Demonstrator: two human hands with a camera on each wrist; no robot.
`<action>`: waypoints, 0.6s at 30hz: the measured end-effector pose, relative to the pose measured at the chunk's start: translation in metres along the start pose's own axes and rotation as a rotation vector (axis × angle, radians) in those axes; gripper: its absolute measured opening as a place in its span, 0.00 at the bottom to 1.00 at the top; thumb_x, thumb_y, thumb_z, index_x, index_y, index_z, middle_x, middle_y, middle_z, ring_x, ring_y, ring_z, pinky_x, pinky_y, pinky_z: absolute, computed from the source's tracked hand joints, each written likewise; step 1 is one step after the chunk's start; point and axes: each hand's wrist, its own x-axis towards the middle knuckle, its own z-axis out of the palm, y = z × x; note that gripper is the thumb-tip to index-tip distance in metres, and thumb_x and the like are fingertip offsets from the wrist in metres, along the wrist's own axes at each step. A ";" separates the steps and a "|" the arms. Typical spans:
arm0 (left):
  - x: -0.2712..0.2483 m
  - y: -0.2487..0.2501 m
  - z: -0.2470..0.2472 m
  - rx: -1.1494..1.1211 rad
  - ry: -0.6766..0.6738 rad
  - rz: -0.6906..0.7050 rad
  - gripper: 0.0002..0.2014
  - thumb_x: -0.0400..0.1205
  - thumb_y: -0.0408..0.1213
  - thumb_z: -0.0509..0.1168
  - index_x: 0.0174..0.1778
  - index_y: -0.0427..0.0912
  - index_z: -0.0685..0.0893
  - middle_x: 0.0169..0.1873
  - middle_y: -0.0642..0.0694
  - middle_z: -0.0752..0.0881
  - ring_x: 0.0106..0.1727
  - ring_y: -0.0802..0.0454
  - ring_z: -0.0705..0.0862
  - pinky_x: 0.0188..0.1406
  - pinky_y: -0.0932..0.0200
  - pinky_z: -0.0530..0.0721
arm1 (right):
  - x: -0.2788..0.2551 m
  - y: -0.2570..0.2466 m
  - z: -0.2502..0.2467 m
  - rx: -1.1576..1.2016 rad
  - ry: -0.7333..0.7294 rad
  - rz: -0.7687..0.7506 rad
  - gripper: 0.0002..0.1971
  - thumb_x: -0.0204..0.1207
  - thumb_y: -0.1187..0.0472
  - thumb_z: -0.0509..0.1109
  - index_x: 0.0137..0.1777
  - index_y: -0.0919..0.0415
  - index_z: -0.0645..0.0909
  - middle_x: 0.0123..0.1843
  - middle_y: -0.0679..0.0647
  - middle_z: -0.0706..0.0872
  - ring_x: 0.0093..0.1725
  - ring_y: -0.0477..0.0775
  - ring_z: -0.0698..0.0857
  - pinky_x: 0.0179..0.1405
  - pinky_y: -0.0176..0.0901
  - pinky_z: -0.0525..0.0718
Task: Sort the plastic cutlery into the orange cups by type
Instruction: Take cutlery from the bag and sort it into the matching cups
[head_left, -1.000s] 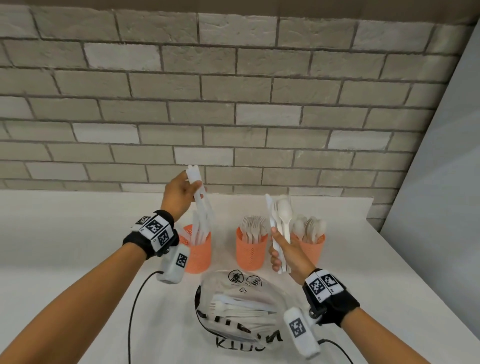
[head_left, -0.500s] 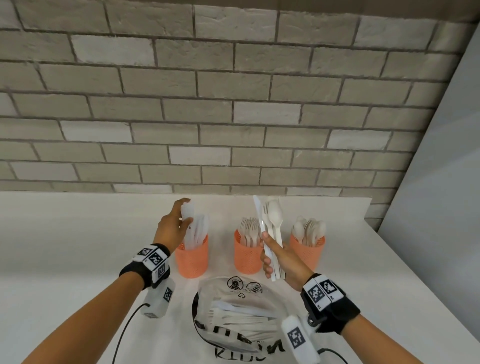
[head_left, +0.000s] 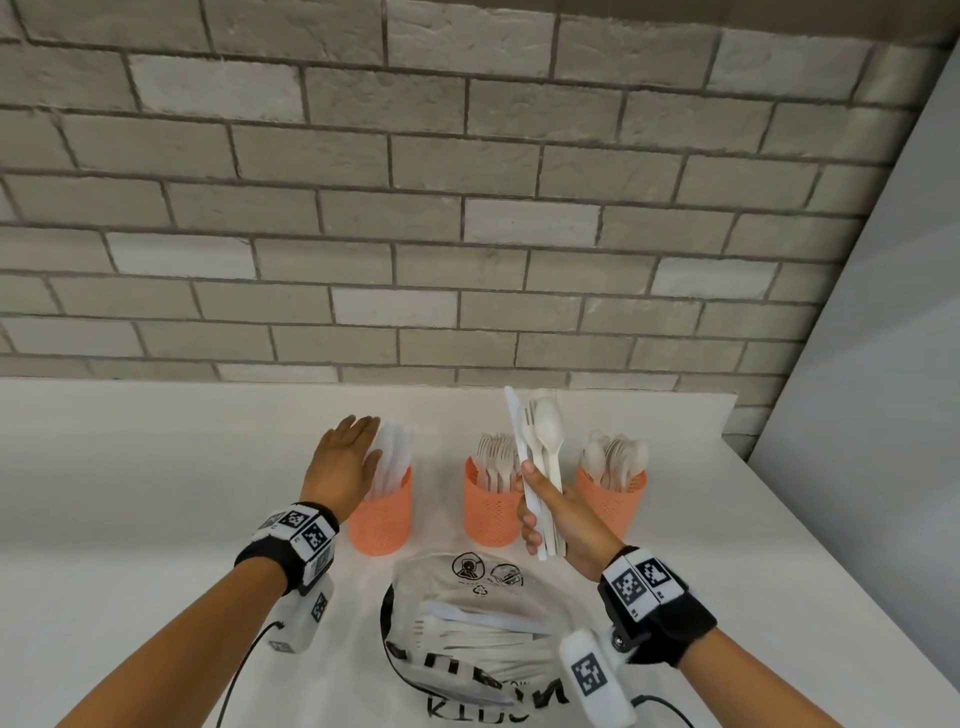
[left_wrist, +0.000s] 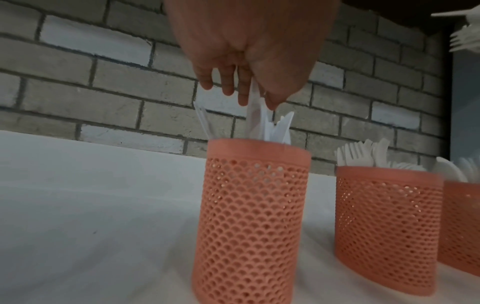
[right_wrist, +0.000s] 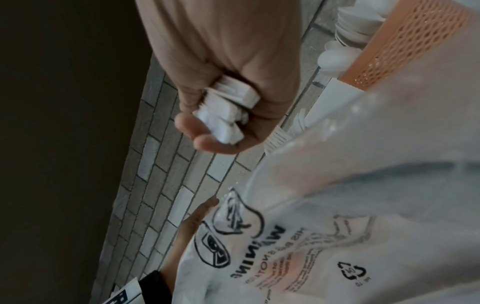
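Three orange mesh cups stand in a row on the white table. The left cup holds white knives, the middle cup holds forks and the right cup holds spoons. My left hand hovers at the left cup's rim with straight fingers, its fingertips touching the knife tops. My right hand grips a bundle of white cutlery upright in front of the middle cup: a knife, a fork and a spoon.
A clear plastic bag with black print lies on the table in front of the cups, with more white cutlery inside. A grey brick wall rises behind the table. A pale wall closes the right side.
My left hand came down from holding knives above the left cup, let them go into it, and now lies open over their tops. The right hand's bundle stayed about where it was.
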 end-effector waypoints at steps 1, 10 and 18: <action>0.000 0.002 -0.003 0.015 -0.012 -0.001 0.26 0.86 0.39 0.53 0.81 0.40 0.58 0.79 0.41 0.65 0.82 0.43 0.59 0.81 0.46 0.55 | 0.000 0.000 0.001 0.005 -0.003 0.002 0.12 0.81 0.47 0.58 0.46 0.56 0.74 0.21 0.49 0.74 0.17 0.46 0.72 0.19 0.38 0.76; 0.001 0.092 -0.052 -0.703 0.006 -0.071 0.17 0.84 0.35 0.60 0.68 0.37 0.78 0.58 0.40 0.85 0.55 0.48 0.83 0.56 0.60 0.79 | 0.001 -0.001 0.009 0.101 -0.069 0.051 0.15 0.79 0.46 0.58 0.43 0.57 0.76 0.21 0.49 0.76 0.16 0.44 0.71 0.17 0.34 0.72; 0.002 0.142 -0.062 -1.159 -0.260 -0.186 0.09 0.79 0.28 0.67 0.54 0.34 0.77 0.35 0.43 0.85 0.25 0.60 0.86 0.29 0.66 0.86 | 0.000 0.000 0.016 0.070 -0.073 0.032 0.17 0.78 0.46 0.60 0.39 0.60 0.79 0.23 0.52 0.79 0.16 0.46 0.74 0.16 0.33 0.72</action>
